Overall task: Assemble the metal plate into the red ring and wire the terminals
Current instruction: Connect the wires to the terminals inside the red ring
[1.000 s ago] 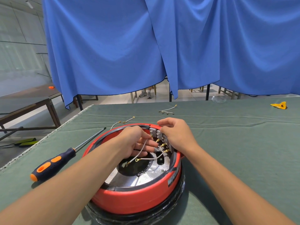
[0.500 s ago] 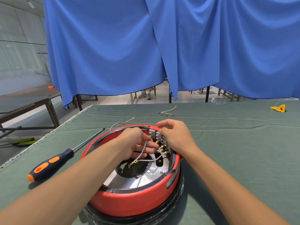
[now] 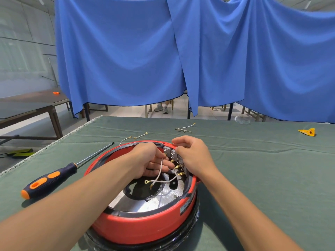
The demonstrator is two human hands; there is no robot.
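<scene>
The red ring point(image 3: 141, 229) sits on a black base at the table's near edge, with the shiny metal plate point(image 3: 145, 202) lying inside it. A grey terminal block point(image 3: 174, 156) with brass connectors stands at the ring's far right inner wall. My left hand point(image 3: 146, 160) is inside the ring, fingers curled around a white wire point(image 3: 160, 169). A second white wire point(image 3: 168, 181) with a ring lug runs from the block across the plate. My right hand point(image 3: 192, 154) pinches at the top of the terminal block; its fingertips hide what they hold.
A screwdriver point(image 3: 52, 178) with an orange and dark handle lies left of the ring. Loose white wires point(image 3: 136, 137) and another wire bundle point(image 3: 184, 128) lie beyond the ring on the green cloth point(image 3: 262, 169). A yellow object point(image 3: 308, 132) sits far right. Blue curtains hang behind.
Both hands stay at the terminal block with only small finger shifts. The wire's lug ends have moved slightly over the plate's opening.
</scene>
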